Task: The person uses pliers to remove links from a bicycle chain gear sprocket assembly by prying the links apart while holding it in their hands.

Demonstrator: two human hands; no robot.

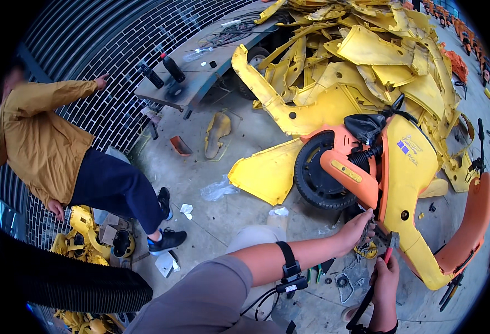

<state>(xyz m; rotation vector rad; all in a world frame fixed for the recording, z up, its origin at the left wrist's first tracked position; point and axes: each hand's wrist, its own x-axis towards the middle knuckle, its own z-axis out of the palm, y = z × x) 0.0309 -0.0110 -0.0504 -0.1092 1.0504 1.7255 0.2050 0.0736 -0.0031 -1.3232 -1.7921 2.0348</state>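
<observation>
A yellow and orange electric scooter point(406, 183) lies tipped beside me, its black front wheel point(320, 172) toward the left. At its lower edge, my left hand point(359, 231) has its fingers closed around something greyish that I cannot make out, just below the orange fender point(348, 175). Close to its right, my right hand point(387, 274) grips a hammer by its red and black handle. The grey hammer head point(393, 240) points up against the scooter's yellow body panel. On the floor under my hands lie a chain point(360, 285) and a small toothed ring point(342, 280).
A big heap of yellow panels point(378, 50) rises behind the scooter. Far left stands a workbench point(200, 78) with bottles and cables. A person in a tan jacket point(50, 133) stands at left near yellow parts point(81, 222). Loose panels point(267, 170) and a plastic bag point(218, 188) litter the floor.
</observation>
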